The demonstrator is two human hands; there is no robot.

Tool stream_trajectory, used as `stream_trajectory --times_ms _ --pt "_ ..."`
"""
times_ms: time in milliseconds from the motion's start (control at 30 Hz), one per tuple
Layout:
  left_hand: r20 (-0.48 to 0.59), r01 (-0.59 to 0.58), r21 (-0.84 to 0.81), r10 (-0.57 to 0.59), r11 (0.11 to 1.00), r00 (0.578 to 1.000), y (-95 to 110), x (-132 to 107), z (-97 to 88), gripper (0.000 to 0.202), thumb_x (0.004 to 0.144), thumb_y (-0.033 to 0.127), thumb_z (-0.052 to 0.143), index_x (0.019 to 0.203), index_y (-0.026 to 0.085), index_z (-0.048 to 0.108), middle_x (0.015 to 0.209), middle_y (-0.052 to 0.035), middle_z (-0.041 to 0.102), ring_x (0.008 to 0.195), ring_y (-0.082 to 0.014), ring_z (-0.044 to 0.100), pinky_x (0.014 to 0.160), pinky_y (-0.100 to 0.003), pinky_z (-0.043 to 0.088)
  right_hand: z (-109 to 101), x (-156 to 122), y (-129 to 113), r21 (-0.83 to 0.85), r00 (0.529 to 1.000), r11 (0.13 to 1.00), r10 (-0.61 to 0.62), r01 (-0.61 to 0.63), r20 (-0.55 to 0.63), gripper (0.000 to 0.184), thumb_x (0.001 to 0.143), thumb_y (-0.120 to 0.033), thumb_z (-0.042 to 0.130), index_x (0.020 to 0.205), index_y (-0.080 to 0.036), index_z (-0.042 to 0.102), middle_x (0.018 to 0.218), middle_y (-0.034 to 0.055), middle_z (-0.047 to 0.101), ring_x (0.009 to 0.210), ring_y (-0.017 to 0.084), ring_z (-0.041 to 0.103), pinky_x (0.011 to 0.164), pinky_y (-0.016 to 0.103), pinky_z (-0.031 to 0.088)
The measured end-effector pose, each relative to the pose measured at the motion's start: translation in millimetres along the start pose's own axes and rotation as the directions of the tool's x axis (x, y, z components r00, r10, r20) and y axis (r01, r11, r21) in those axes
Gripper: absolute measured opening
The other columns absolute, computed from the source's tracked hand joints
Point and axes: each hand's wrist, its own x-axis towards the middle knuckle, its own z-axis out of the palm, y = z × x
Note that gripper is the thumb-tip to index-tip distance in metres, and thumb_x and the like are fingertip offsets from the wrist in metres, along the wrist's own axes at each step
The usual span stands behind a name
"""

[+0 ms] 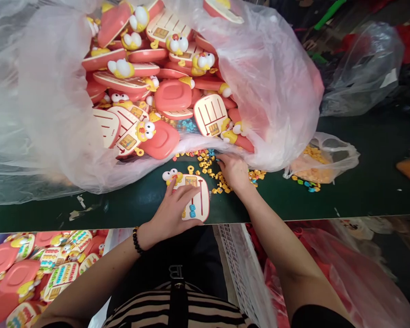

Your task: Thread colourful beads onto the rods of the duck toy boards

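Note:
A cream and coral toy board (202, 209) with slots and a bulging-eyed yellow duck head lies at the front of the green table. My left hand (169, 207) grips it, with the fingers over its face and the thumb at its near edge. Blue pieces (192, 210) sit in one slot beside the fingers. To the right, my right hand (237, 173) reaches down among small yellow pieces (222, 184), near a few blue pieces (211, 153). Its fingers are bent together at the bag's edge. Whatever is between those fingertips is hidden.
A large clear plastic bag (276, 91) heaped with toy boards (172, 95) stands open behind my hands. A smaller bag of yellow pieces (314, 166) lies to the right. Below left, a container holds boards with colourful pieces (59, 278). The green table's (105, 209) front edge is close.

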Motion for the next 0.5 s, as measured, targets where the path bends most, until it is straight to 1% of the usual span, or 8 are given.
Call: stream_trajectory --times_ms 67,100,167,233,300,367,433,500 --pt "-0.003 0.048 -0.084 -0.049 0.995 0.999 -3.3 -1.0 -3.9 0.089 0.07 0.054 0.075 0.14 0.017 0.034 0.139 -0.0176 0.05 0.132 -0.0284 0.045 0.115 -0.05 0.028 1.2 -4.8 -1.9 0.052 0.999 0.998 -0.027 0.029 -0.043 0.022 0.084 -0.013 0.06 0.101 -0.018 0.073 0.1 0.009 0.074 0.094 0.028 0.068 0.084 0.04 0.055" --pt "0.007 0.067 -0.094 -0.067 0.993 0.998 -4.2 -1.2 -4.8 0.096 0.068 0.057 0.076 0.143 0.017 0.03 0.142 -0.0187 0.047 0.135 -0.0297 0.042 0.115 -0.05 0.028 1.3 -9.4 -3.7 0.104 0.995 0.994 -0.036 0.045 -0.093 0.022 0.085 -0.014 0.058 0.101 -0.018 0.073 0.1 0.0085 0.074 0.094 0.027 0.068 0.083 0.04 0.055" --pt "0.046 0.083 -0.045 -0.081 0.996 0.996 -4.3 -0.8 -4.3 0.108 0.064 0.06 0.077 0.146 0.016 0.023 0.144 -0.0202 0.045 0.138 -0.0335 0.037 0.116 -0.057 0.018 1.4 -21.3 -9.7 0.218 0.978 0.971 -0.049 0.094 -0.205 0.021 0.089 -0.019 0.056 0.103 -0.019 0.072 0.101 0.0074 0.074 0.093 0.025 0.068 0.082 0.039 0.055" --pt "0.092 0.076 0.035 -0.079 0.996 0.993 -3.6 0.5 -2.0 0.109 0.065 0.06 0.076 0.147 0.014 0.021 0.143 -0.021 0.046 0.137 -0.0352 0.037 0.116 -0.063 0.004 2.6 -34.4 -19.3 0.29 0.958 0.944 -0.076 0.159 -0.277 0.021 0.092 -0.024 0.054 0.103 -0.02 0.072 0.099 0.007 0.074 0.091 0.023 0.068 0.082 0.038 0.055" --pt "0.143 0.048 0.071 -0.058 0.996 0.988 -3.5 2.4 -0.2 0.101 0.072 0.06 0.07 0.147 0.014 0.022 0.142 -0.0206 0.048 0.135 -0.0332 0.041 0.114 -0.064 -0.004 5.5 -46.8 -30.2 0.29 0.951 0.933 -0.127 0.211 -0.281 0.022 0.094 -0.027 0.053 0.104 -0.022 0.072 0.1 0.0072 0.073 0.091 0.023 0.067 0.082 0.038 0.055" --pt "0.197 -0.008 0.077 -0.007 0.997 0.98 -4.3 4.3 0.4 0.094 0.076 0.063 0.064 0.147 0.015 0.024 0.143 -0.0195 0.048 0.134 -0.0311 0.043 0.113 -0.064 -0.008 9.5 -57.0 -38.8 0.248 0.953 0.939 -0.177 0.239 -0.247 0.024 0.095 -0.025 0.051 0.107 -0.023 0.071 0.102 0.0074 0.072 0.092 0.022 0.066 0.082 0.037 0.055" --pt "0.218 -0.082 0.105 0.058 0.991 0.974 -4.9 5.2 1.0 0.096 0.074 0.069 0.062 0.146 0.016 0.027 0.145 -0.0204 0.044 0.136 -0.0326 0.039 0.112 -0.066 -0.01 13.5 -64.8 -43.1 0.198 0.952 0.949 -0.197 0.245 -0.233 0.027 0.095 -0.023 0.049 0.112 -0.024 0.07 0.103 0.0077 0.072 0.093 0.022 0.065 0.081 0.037 0.055" --pt "0.181 -0.135 0.159 0.105 0.978 0.978 -4.1 4.4 3.5 0.105 0.065 0.074 0.065 0.144 0.013 0.031 0.145 -0.0242 0.042 0.137 -0.0361 0.037 0.111 -0.068 -0.005 16.6 -70.2 -43.4 0.159 0.946 0.958 -0.194 0.24 -0.259 0.028 0.095 -0.021 0.048 0.116 -0.023 0.068 0.103 0.0082 0.071 0.091 0.022 0.065 0.079 0.036 0.056"
